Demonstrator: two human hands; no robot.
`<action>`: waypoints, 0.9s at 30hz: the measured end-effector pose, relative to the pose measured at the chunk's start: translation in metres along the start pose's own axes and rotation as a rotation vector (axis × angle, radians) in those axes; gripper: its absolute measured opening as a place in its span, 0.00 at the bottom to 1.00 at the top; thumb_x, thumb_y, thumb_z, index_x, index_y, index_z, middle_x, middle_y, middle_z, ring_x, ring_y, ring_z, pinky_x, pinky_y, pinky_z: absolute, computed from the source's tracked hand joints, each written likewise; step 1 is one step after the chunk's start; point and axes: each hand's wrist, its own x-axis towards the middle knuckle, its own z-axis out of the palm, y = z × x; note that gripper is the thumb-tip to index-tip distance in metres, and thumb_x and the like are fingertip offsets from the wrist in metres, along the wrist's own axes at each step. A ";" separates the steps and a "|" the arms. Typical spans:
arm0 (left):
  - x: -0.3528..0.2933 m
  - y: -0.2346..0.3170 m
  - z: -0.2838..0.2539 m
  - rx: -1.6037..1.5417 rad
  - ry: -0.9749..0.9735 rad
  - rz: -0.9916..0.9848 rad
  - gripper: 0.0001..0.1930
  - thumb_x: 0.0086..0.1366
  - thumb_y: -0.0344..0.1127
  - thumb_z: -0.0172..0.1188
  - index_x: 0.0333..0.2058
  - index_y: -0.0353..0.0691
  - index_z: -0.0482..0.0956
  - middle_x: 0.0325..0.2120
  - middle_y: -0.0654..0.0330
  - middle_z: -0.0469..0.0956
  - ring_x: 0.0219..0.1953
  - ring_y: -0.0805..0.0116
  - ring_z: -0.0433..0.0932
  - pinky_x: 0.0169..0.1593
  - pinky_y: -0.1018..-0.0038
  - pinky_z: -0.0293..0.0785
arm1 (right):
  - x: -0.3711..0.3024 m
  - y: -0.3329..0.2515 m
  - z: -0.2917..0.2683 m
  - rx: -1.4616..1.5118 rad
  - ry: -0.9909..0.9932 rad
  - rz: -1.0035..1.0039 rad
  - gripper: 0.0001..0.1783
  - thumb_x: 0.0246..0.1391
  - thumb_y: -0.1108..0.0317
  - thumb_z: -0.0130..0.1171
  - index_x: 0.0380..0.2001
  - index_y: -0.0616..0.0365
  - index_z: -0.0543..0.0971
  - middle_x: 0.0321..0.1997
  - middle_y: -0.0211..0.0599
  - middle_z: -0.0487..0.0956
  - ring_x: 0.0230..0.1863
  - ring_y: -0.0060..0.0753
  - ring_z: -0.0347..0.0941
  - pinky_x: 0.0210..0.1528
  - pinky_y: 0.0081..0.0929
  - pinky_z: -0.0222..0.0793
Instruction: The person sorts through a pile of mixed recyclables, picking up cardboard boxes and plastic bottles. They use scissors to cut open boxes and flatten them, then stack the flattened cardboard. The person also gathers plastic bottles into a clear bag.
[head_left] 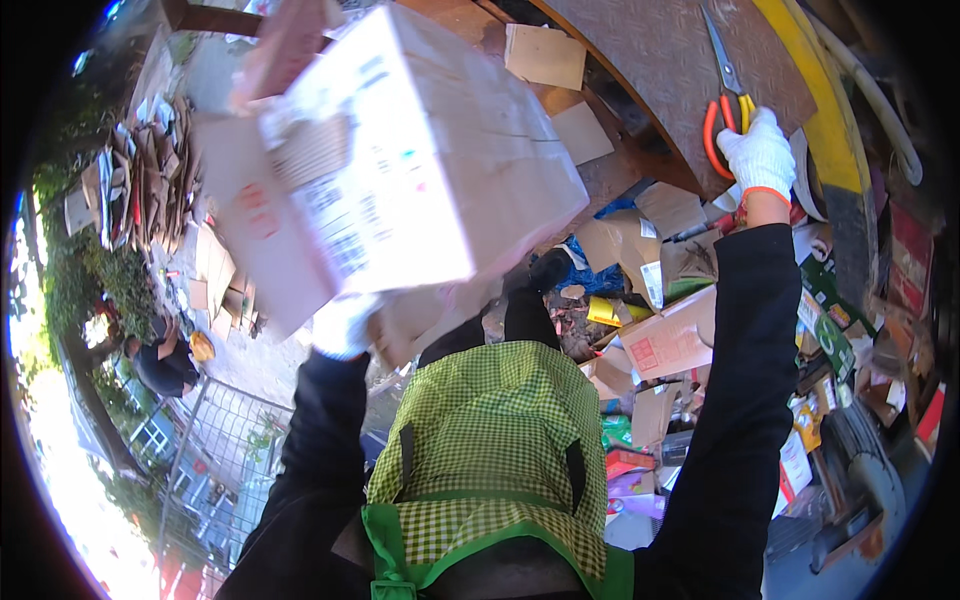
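A large brown cardboard box (520, 150), with white labels on one side and its flaps hanging loose, is held up in front of me, tilted and partly blurred. My left hand (343, 326), in a white knitted glove, grips its lower edge; some of the fingers are hidden behind the cardboard. At the upper right, scissors (727, 75) with one orange and one yellow handle lie against a rusty metal plate (640, 50), blades pointing away from me. My right hand (762, 155), gloved the same way, closes over the yellow handle.
Flattened cardboard (670, 335) and mixed packaging lie heaped on the right. A yellow-painted rim (825, 110) borders the metal plate. Far left are a stack of folded cardboard (145, 180), a wire mesh fence (220, 440) and another person (165, 360) in dark clothes.
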 end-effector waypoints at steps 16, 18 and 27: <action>0.039 -0.038 0.045 -0.404 0.081 -0.227 0.26 0.56 0.27 0.76 0.53 0.35 0.77 0.46 0.60 0.81 0.46 0.69 0.81 0.52 0.71 0.80 | -0.274 0.010 0.006 1.696 -1.350 0.024 0.45 0.53 0.26 0.60 0.51 0.60 0.71 0.35 0.25 0.73 0.27 0.16 0.69 0.26 0.16 0.65; 0.043 -0.043 0.043 -0.300 0.093 -0.226 0.27 0.56 0.29 0.76 0.53 0.35 0.77 0.46 0.61 0.81 0.46 0.70 0.80 0.50 0.71 0.80 | -0.287 -0.001 0.004 1.703 -1.507 0.144 0.47 0.51 0.23 0.60 0.51 0.59 0.70 0.33 0.24 0.70 0.25 0.14 0.66 0.26 0.15 0.64; 0.054 -0.053 0.039 -0.317 0.045 -0.198 0.22 0.57 0.32 0.76 0.50 0.36 0.80 0.44 0.62 0.83 0.43 0.73 0.81 0.49 0.72 0.80 | -0.285 -0.010 0.009 1.668 -1.537 0.208 0.37 0.60 0.31 0.57 0.48 0.57 0.73 0.33 0.25 0.72 0.25 0.13 0.67 0.24 0.14 0.63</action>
